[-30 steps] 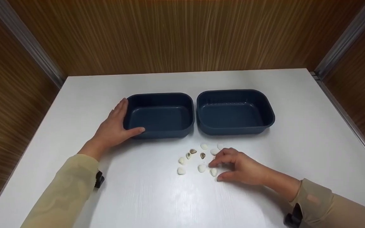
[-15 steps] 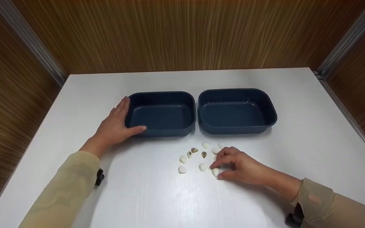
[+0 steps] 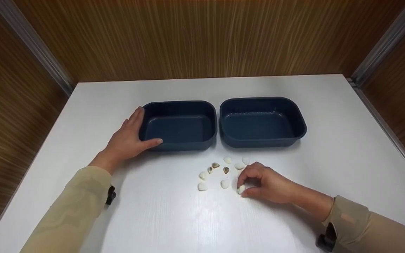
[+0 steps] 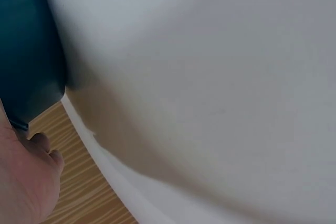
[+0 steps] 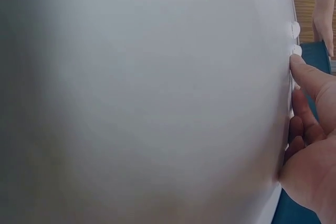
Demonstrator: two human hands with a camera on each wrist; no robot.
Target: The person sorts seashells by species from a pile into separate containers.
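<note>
My right hand (image 3: 267,184) pinches a white seashell (image 3: 241,189) between thumb and index finger, low over the table. Other pale shells lie loose around it, among them one white shell (image 3: 225,183) just to the left. Darker brown shells, such as the brown shell (image 3: 226,170), sit in the middle of the group. My left hand (image 3: 125,138) rests against the left dark-blue container (image 3: 179,146), fingers straight along its left end and thumb on the near side. In the left wrist view only part of that hand (image 4: 29,177) and the container's side (image 4: 31,51) show.
A second dark-blue container (image 3: 262,143) stands right of the first, with a narrow gap between them. Both sit on a white table (image 3: 160,211). Wood-grain panels (image 3: 202,42) enclose the back and sides.
My right thumb and index finger have come together on the white shell, which has shifted slightly. The left hand stays against its container.
</note>
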